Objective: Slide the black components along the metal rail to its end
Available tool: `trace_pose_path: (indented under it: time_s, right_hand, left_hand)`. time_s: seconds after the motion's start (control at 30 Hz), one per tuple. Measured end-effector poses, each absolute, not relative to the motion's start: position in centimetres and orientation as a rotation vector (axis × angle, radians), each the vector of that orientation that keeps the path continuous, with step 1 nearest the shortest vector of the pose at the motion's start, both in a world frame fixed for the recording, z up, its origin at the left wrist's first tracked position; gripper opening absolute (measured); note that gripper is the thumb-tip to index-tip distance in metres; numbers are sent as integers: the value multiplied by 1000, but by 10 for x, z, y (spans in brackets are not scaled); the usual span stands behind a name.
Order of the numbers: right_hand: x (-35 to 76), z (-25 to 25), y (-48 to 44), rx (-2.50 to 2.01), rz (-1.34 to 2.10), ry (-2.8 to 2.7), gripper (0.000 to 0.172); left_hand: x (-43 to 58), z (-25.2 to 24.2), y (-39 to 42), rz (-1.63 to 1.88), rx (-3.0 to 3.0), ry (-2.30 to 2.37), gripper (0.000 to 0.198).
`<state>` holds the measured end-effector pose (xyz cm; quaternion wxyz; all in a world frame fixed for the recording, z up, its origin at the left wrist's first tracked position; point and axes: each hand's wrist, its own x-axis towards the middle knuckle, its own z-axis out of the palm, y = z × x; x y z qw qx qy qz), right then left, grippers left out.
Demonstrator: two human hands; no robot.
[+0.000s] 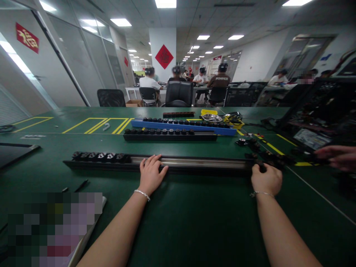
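Note:
In the head view a long black channel (205,163) lies across the green table, its bare, shiny inside showing along the middle. Several small black parts with metallic tops (101,156) stand in a row at its left end. My left hand (151,173) rests on the channel just right of that row, fingers stretched out over it. At the channel's right end, my right hand (267,178) is closed in a pinch on a small black part (261,167), mostly hidden by the fingers. Loose black parts (253,144) are scattered just beyond that hand.
Farther back lie a filled black channel (169,136), a blue channel (224,129), a metal dish (211,118) and a yellow tray (209,112). Another person's hand (338,155) reaches in from the right. A blurred-out flat item (69,226) and a pen (81,185) lie front left.

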<state>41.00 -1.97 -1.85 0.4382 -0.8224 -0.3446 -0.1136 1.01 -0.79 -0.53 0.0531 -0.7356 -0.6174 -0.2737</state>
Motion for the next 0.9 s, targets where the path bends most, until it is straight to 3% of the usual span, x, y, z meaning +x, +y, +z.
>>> trace_pose_path:
  time_s: [0.9]
  right_hand:
    - [430, -8, -23, -2131, -188, -701, 49]
  left_hand:
    - [10, -4, -9, -850, -2232, -1885, 18]
